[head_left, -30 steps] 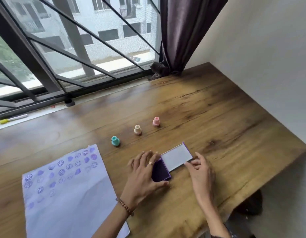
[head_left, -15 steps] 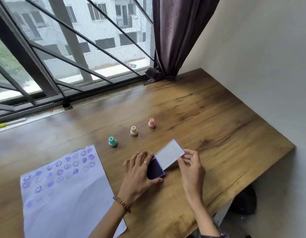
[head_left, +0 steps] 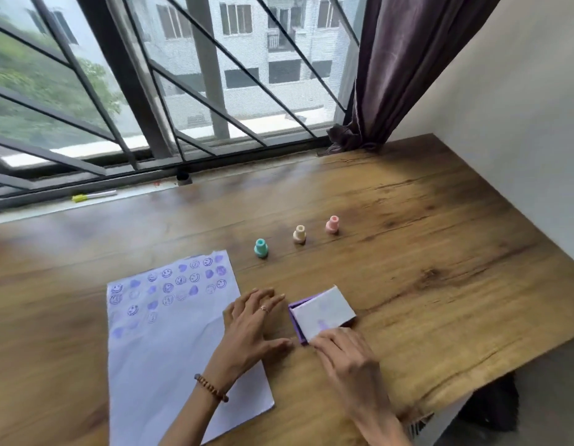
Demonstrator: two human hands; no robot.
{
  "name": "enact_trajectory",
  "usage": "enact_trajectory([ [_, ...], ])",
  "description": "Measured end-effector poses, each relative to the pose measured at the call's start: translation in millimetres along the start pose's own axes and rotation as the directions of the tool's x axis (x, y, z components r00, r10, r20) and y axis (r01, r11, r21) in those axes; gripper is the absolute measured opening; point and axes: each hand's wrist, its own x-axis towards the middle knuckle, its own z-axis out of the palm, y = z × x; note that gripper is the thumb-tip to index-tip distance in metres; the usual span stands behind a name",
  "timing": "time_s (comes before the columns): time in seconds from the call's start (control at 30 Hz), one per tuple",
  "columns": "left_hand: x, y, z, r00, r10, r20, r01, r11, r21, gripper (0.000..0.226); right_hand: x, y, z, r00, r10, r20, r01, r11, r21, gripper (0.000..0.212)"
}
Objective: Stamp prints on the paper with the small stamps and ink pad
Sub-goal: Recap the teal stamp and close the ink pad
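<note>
Right now the right hand (head_left: 346, 355) has its fingers (head_left: 324, 338) pressed flat on the near edge of the ink pad's (head_left: 322, 313) white lid, which lies almost shut over the purple case; nothing is gripped, the fingers only bear down on it. Just beside the pad on its left, the left hand (head_left: 250, 326) rests spread on the table (head_left: 440, 252), palm down, fingers apart and holding nothing; its fingertips come close to the pad's left edge, though I cannot tell whether they touch it. A ring shows on one finger, and a beaded bracelet (head_left: 211, 387) circles that wrist. Under the heel of the left hand lies the paper (head_left: 169, 349), its far half covered with purple smiley and blob prints. Farther back, well apart from both hands, three small stamps stand upright in a slanting row: teal stamp (head_left: 261, 248), cream stamp (head_left: 299, 234), pink stamp (head_left: 332, 225). Beyond them, a yellow-capped marker (head_left: 92, 196) lies on the window ledge, and a dark curtain (head_left: 401, 59) hangs in the corner.
</note>
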Motion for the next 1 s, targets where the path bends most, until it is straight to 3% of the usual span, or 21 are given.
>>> enact_trajectory([
  [0.1, -1.4, -0.8, 3.3, 1.000, -0.003, -0.025, 0.003, 1.000, 0.013, 0.066, 6.9, -3.9, 0.9, 0.985, 0.167, 0.039, -0.170, 0.982, 0.080, 0.009],
  [0.2, -2.9, -1.5, 5.7, 0.999, -0.003, -0.039, 0.003, 1.000, 0.002, 0.060, 23.3, -5.3, 3.7, 0.884, 0.452, 0.121, -0.465, 0.877, 0.120, 0.035],
  [0.27, -3.7, -2.7, 6.3, 0.999, 0.001, -0.047, -0.001, 1.000, 0.001, 0.060, 34.2, -7.3, 5.7, 0.838, 0.510, 0.194, -0.536, 0.836, 0.116, 0.047],
  [0.5, -1.5, -4.9, 8.7, 0.999, 0.006, -0.046, -0.006, 1.000, 0.008, 0.061, 43.9, -8.6, 8.7, 0.821, 0.526, 0.220, -0.536, 0.844, -0.018, 0.046],
  [0.7, -1.8, -7.1, 10.5, 0.999, 0.004, -0.042, -0.005, 1.000, -0.008, 0.061, 38.0, -11.2, 2.9, 0.794, 0.592, 0.139, -0.580, 0.806, -0.120, 0.057],
  [1.0, -1.7, -5.9, 9.6, 0.999, 0.003, -0.051, -0.002, 1.000, 0.020, 0.062, 17.2, -26.2, 5.7, 0.802, 0.590, 0.097, -0.572, 0.804, -0.160, 0.060],
])
